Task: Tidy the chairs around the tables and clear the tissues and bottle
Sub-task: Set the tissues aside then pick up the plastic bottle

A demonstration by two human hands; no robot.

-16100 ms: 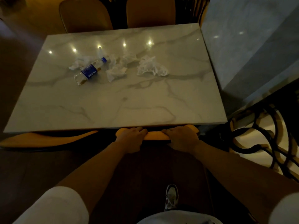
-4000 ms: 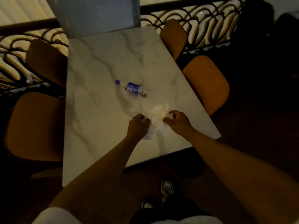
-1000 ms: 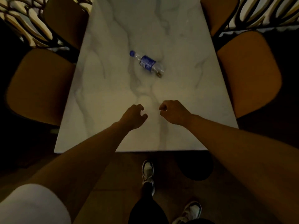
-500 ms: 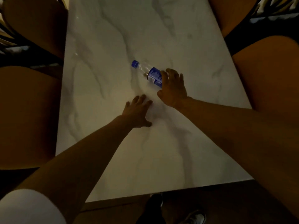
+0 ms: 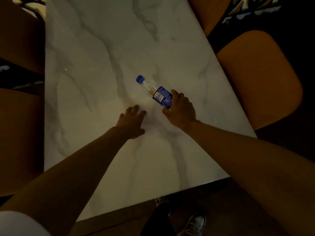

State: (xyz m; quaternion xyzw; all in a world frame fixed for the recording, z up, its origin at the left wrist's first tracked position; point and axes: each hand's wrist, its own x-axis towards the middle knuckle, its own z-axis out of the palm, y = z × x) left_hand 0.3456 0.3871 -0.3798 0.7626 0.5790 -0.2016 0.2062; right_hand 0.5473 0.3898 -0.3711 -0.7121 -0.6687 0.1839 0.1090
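One clear plastic bottle with blue cap and label lying flat on white marble table, cap pointing up-left; right hand gripping base, hiding it; left hand flat, fingers spread.

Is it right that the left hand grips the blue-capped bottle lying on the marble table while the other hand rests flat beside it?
Not quite: the hands are swapped. In the head view the right hand has its grip on the bottle, which lies on its side on the table, and the left hand rests flat beside it.
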